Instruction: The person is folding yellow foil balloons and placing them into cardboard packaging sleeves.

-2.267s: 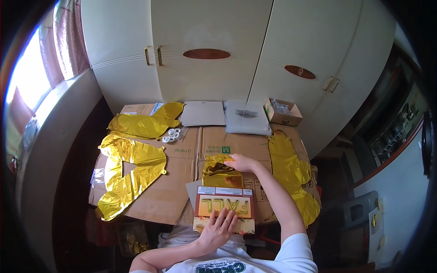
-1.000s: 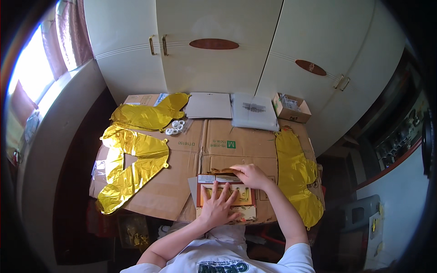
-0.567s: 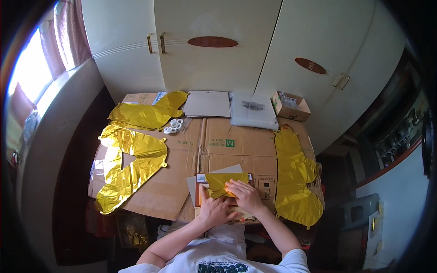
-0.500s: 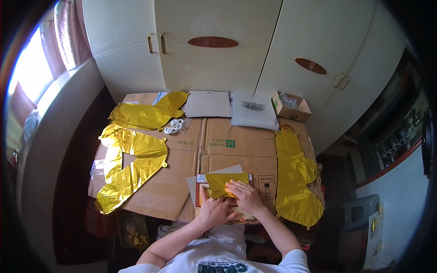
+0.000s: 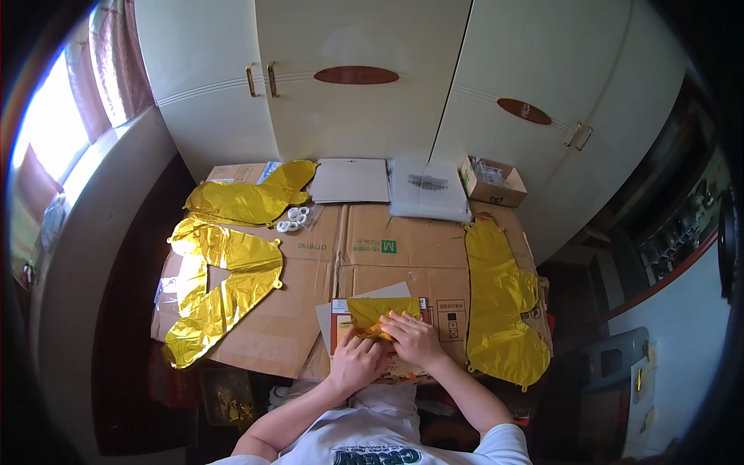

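Observation:
A folded piece of gold foil, like a flat foil balloon [image 5: 372, 308], lies in front of me on a red-brown printed card [image 5: 336, 321]. My left hand [image 5: 358, 360] has its fingers bent and closed on the foil's near left edge. Spread over the right part of the foil, my right hand [image 5: 411, 339] presses it down with fingers laid out. The near edge of the foil is mostly hidden under both hands. A grey sheet [image 5: 399, 291] sticks out from beneath the card.
Flat gold foil balloons lie at left [image 5: 194, 325], back left [image 5: 240, 200] and right [image 5: 500, 310] on the cardboard-covered table [image 5: 310, 271]. White ribbon rolls [image 5: 288, 226], grey boards [image 5: 350, 180], clear plastic sleeves [image 5: 428, 190] and a small box [image 5: 496, 192] stand towards the cupboards.
My left hand has moved up to the foil, and its fingers have curled in at the near edge. The right hand stays pressed on the foil. The whole view has shifted slightly.

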Demonstrator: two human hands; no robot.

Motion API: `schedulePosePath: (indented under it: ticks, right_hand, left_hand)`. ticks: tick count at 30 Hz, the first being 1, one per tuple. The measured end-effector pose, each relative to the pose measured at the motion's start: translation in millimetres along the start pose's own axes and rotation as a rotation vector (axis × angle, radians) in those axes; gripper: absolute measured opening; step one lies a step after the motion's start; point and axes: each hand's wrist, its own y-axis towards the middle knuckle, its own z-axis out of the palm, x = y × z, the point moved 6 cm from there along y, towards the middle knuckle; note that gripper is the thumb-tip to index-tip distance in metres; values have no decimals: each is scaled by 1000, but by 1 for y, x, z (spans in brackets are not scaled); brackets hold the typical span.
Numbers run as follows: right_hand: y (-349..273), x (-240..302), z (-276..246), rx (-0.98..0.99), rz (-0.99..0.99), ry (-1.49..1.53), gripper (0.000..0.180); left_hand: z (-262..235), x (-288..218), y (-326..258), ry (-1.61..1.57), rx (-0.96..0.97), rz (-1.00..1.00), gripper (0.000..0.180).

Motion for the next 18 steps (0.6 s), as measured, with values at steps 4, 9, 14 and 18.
schedulePosePath:
  ticks: [4, 9, 14, 18]
  right_hand:
    - [3, 6, -7, 30, -16, 0, 31]
    - [-1, 3, -3, 8, 2, -27, 32]
    - [0, 3, -5, 14, -20, -40, 29]
    - [4, 10, -12, 13, -13, 1, 29]
  left_hand:
    - [-32, -1, -2, -65, -106, 46, 13]
    - [-12, 20, 39, -75, 133, -111, 48]
    - [28, 37, 37, 36, 264, -98, 58]
    - [29, 40, 34, 10, 270, -124, 56]
